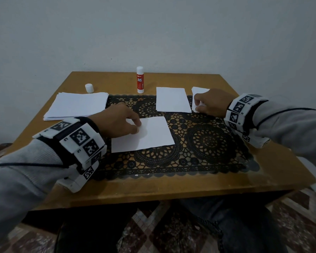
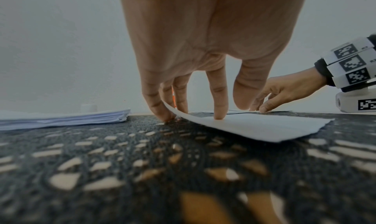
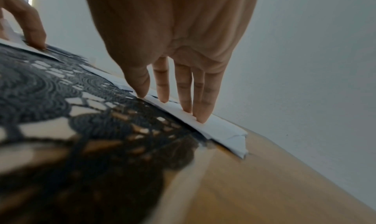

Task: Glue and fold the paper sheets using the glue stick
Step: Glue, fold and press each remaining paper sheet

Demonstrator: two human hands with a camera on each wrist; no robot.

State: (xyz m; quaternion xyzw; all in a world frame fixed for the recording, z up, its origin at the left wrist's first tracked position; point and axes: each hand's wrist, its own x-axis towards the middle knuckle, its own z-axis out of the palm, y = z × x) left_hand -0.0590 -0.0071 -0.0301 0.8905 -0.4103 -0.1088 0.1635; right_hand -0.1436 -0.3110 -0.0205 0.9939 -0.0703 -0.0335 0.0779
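A single white sheet (image 1: 148, 135) lies on the black lace mat (image 1: 208, 143) in front of me. My left hand (image 1: 137, 127) rests on its left side. In the left wrist view the index fingertip (image 2: 219, 115) presses the sheet (image 2: 264, 127) flat, and the sheet's left edge curls up against the other fingers. My right hand (image 1: 199, 106) lies on a small folded paper pile (image 1: 199, 91) at the right. Its straight fingers (image 3: 200, 115) press on that pile (image 3: 223, 131). The uncapped glue stick (image 1: 140, 80) stands at the back, untouched.
The glue stick's white cap (image 1: 89, 88) stands at the back left, behind a stack of blank sheets (image 1: 77, 105). Another white sheet (image 1: 171, 99) lies between the glue stick and my right hand. The wooden table (image 1: 171, 187) ends against a grey wall.
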